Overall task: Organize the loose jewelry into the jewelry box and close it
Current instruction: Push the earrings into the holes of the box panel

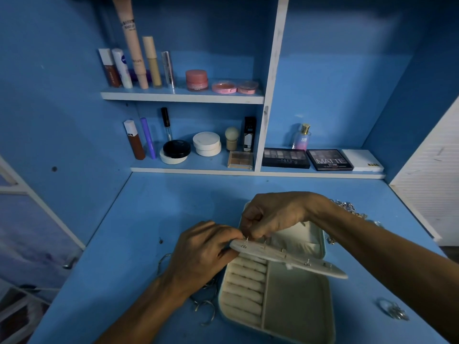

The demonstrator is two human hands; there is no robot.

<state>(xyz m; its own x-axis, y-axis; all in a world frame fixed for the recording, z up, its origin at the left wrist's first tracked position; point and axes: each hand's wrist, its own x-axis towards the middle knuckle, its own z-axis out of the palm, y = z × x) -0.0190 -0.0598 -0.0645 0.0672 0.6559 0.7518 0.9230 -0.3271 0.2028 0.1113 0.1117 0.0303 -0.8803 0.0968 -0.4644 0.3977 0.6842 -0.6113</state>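
dim, blue-tinted light; soft shadows under the hands [238, 234] on the desk [154, 209]; wide-angle bending at edges; corners dark, slightly blurred

Jewelry box [295, 301]: open on counter [149, 219] | earring panel [285, 256]: held by left hand [201, 252] | right hand [273, 214]: pinching stud at panel

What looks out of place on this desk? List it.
Loose jewelry is scattered around the open jewelry box: silver bangles by its left side, a chain pile behind the right arm, rings at right. The earring panel is lifted askew, held by both hands.
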